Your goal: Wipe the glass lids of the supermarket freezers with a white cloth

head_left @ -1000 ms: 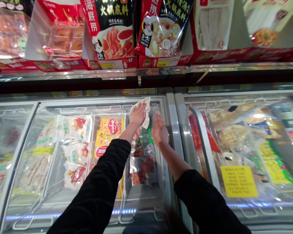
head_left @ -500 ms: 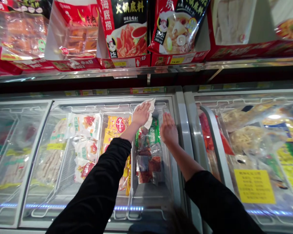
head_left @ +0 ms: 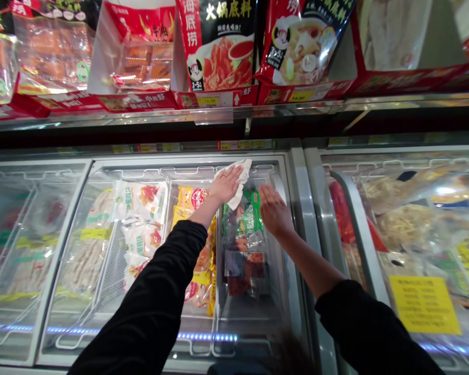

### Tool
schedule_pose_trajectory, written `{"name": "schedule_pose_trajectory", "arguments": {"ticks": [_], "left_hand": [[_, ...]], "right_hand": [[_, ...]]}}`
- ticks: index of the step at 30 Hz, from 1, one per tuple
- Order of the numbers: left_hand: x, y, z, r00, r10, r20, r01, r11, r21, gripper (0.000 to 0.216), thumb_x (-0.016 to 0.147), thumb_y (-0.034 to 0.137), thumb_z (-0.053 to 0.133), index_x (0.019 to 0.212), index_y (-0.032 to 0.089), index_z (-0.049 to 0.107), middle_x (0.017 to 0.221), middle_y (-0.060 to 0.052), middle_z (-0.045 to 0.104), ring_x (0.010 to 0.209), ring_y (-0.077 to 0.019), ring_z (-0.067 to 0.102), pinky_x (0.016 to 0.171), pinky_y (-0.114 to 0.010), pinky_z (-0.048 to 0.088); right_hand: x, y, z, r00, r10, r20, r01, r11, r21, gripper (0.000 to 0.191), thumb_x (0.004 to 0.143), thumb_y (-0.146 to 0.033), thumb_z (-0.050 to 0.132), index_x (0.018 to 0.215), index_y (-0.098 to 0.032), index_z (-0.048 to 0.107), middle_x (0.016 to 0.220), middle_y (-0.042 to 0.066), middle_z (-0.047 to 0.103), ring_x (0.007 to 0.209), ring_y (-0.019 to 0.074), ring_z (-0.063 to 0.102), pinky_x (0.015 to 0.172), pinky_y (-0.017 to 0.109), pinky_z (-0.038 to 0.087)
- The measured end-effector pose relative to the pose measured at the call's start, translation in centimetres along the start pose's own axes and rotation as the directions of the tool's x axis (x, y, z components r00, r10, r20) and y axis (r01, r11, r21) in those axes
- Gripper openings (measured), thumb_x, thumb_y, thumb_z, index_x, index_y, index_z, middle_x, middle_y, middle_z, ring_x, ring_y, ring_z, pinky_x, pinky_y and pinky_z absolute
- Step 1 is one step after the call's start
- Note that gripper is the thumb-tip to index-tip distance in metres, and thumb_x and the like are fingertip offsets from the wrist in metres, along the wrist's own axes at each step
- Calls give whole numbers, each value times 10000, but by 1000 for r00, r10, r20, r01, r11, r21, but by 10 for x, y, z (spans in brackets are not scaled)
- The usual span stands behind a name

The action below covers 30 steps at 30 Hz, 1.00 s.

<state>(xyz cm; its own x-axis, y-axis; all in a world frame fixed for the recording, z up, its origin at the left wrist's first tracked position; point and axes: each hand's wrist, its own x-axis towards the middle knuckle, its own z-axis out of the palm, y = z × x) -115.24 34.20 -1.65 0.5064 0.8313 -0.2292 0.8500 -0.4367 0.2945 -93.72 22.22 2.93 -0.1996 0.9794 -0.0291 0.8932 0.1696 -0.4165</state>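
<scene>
My left hand (head_left: 226,185) holds a crumpled white cloth (head_left: 240,188) down on the freezer's clear glass lid (head_left: 203,165), its fingers close together on top of the cloth. To its right, my right hand (head_left: 274,209) is open with nothing in it. Its fingers are stretched out and lie side by side over the glass, near the lid's right frame; whether the palm touches cannot be made out. Below the glass between the hands lies a green food packet (head_left: 247,213). Lower down is a clear pack of dark red food (head_left: 245,264).
White packets (head_left: 140,200) and yellow packets (head_left: 187,198) lie in wire baskets under the glass. A grey curved handle (head_left: 352,224) and a yellow notice (head_left: 425,304) are on the right-hand freezer. Above runs a shelf edge (head_left: 140,117) with boxed hotpot soup-base packs (head_left: 221,52).
The view has shifted, so the freezer and shelf appear farther right. Against the glass, my left hand and the cloth have slid slightly left. My right hand stays in nearly the same place.
</scene>
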Motion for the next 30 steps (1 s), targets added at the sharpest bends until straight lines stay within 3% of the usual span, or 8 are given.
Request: {"name": "schedule_pose_trajectory", "arguments": {"ticks": [3,6,10,15,18,22,26,30], "left_hand": [[0,-13,-1,972,-228,-65,227,974,-15,659,1116,297,286,1764,180,297,1835,-49,282,1711,-217,228,1400,-476,208],[-20,2,8,930,-352,-101,351,936,-28,674,1108,300,312,1770,173,281,1835,-63,279,1715,-244,218,1394,-502,224],[-42,15,16,972,-220,-86,220,975,-6,665,1118,344,325,1766,196,303,1823,-47,309,1709,-239,239,1402,-497,205],[-32,-33,-1,995,94,27,-94,995,-14,633,1134,351,288,1757,244,323,1818,4,323,1698,-183,266,1403,-448,195],[-23,-55,-7,995,-89,-42,89,996,-24,646,1120,313,303,1761,228,315,1816,-22,331,1693,-193,285,1402,-449,214],[-37,-33,10,924,-351,-151,344,936,-73,689,1100,289,330,1778,186,262,1821,-69,308,1703,-253,263,1397,-516,236],[-63,-7,24,981,-140,-135,138,990,-28,665,1118,332,323,1771,209,292,1820,-43,310,1705,-237,254,1403,-501,221],[-61,-34,7,996,80,-35,-81,997,-6,634,1133,363,313,1749,221,351,1805,-23,356,1690,-200,294,1404,-437,224]], "right_hand": [[0,1,0,998,-45,32,44,999,14,572,1060,-136,394,1607,-115,560,1675,183,552,1612,305,457,1372,536,361],[2,-3,5,999,-12,38,11,1000,16,576,1061,-139,391,1613,-142,556,1684,167,544,1612,305,456,1374,536,354],[2,-27,29,998,47,28,-48,998,32,588,1065,-192,428,1646,-132,498,1711,186,502,1627,336,426,1342,578,391],[-4,-57,60,978,206,-18,-205,977,54,610,1094,-243,329,1693,-171,417,1741,169,464,1664,328,353,1327,579,407],[-5,-60,66,970,244,-5,-243,967,81,623,1080,-256,335,1697,-213,405,1716,151,508,1665,336,350,1323,616,391],[-4,-56,70,964,265,-3,-264,960,92,634,1076,-279,330,1702,-197,387,1751,159,452,1675,329,328,1345,590,357],[-5,-52,78,968,246,-45,-240,965,106,621,1078,-263,323,1683,-163,420,1721,171,492,1668,323,341,1341,597,349],[-5,-49,82,974,215,-68,-206,971,119,611,1067,-244,346,1656,-125,455,1677,206,532,1627,317,396,1326,620,336]]}}
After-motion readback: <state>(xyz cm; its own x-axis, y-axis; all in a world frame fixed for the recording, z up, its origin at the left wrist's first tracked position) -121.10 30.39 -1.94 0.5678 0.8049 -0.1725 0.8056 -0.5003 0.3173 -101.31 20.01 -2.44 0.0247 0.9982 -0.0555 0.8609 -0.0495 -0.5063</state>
